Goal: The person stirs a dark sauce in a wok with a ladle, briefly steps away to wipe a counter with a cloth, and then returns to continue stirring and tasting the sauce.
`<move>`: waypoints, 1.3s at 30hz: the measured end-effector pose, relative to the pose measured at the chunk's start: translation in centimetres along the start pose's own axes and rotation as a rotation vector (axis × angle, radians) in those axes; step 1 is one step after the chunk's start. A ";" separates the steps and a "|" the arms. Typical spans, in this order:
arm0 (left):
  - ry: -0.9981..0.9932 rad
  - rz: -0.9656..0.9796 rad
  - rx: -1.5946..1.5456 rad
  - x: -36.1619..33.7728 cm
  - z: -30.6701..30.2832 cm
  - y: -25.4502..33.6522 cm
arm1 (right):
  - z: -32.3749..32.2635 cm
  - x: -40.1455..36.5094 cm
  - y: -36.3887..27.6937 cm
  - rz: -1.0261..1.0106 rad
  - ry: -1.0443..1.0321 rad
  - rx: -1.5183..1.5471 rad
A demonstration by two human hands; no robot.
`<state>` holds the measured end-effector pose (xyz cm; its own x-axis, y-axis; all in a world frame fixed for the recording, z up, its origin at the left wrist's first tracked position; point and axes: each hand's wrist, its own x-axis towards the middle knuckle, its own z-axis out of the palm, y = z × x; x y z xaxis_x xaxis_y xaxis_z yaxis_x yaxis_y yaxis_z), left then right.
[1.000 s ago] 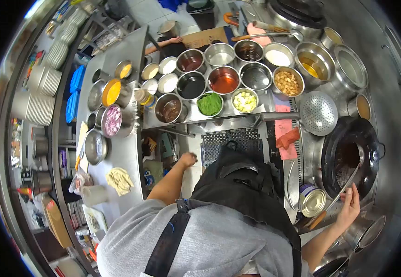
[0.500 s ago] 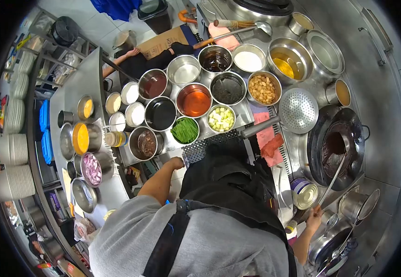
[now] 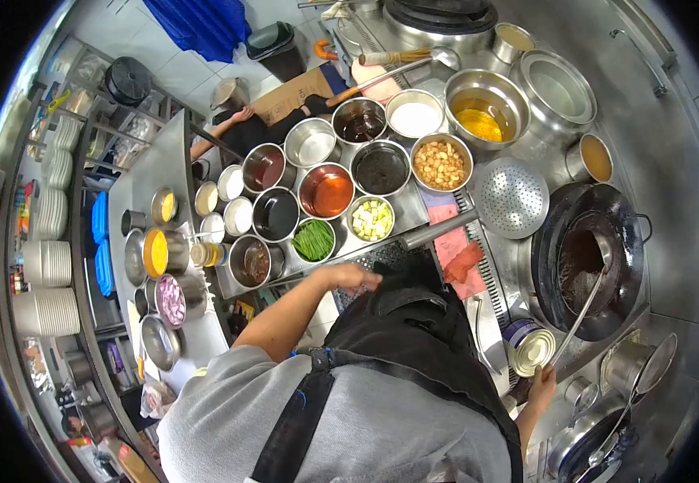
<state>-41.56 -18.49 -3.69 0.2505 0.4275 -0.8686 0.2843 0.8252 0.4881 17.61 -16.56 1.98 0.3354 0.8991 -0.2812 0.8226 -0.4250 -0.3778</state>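
My right hand is closed around the handle end of a long metal ladle. The ladle's bowl rests in dark brown sauce inside a black wok. Bare of any object, my left hand hovers in front of my apron, its fingers loosely stretched to the right. Closest to it are a pot of chopped green vegetable and a pot of pale green cubes. Beside my right hand stands a large tin can.
A perforated strainer lies left of the wok, its handle toward the pots. Several steel pots of sauces and a pot of brown chunks fill the counter. Left, a side table carries chopped purple onion. Another person's hand shows beyond the pots.
My left hand has risen forward and to the right, from beside my apron to in front of it. My right hand still grips the ladle in the wok. The view has shifted slightly.
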 end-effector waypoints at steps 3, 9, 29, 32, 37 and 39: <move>0.051 0.397 0.075 -2.6 -2.4 4.4 | 1.0 1.8 1.7 0.076 -0.024 0.031; 1.010 0.430 0.242 -2.9 -9.8 14.0 | 1.7 2.3 1.3 0.108 -0.029 0.335; 0.714 0.328 -0.071 12.6 -32.5 14.8 | 4.4 -0.1 -0.1 0.263 0.275 0.051; 0.693 0.108 0.068 6.7 -30.1 17.0 | 4.0 -0.6 -0.9 0.214 0.252 0.050; 0.715 0.005 0.295 8.2 -36.5 13.7 | 1.4 -2.9 -6.2 0.273 0.155 0.447; 0.804 -0.063 0.564 8.4 -36.4 13.4 | 2.7 -3.1 -4.6 0.156 0.214 0.313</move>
<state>-69.35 9.57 -7.57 -0.4251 0.6850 -0.5917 0.7279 0.6472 0.2264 11.53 -17.64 2.20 0.5606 0.8086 -0.1790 0.5857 -0.5399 -0.6046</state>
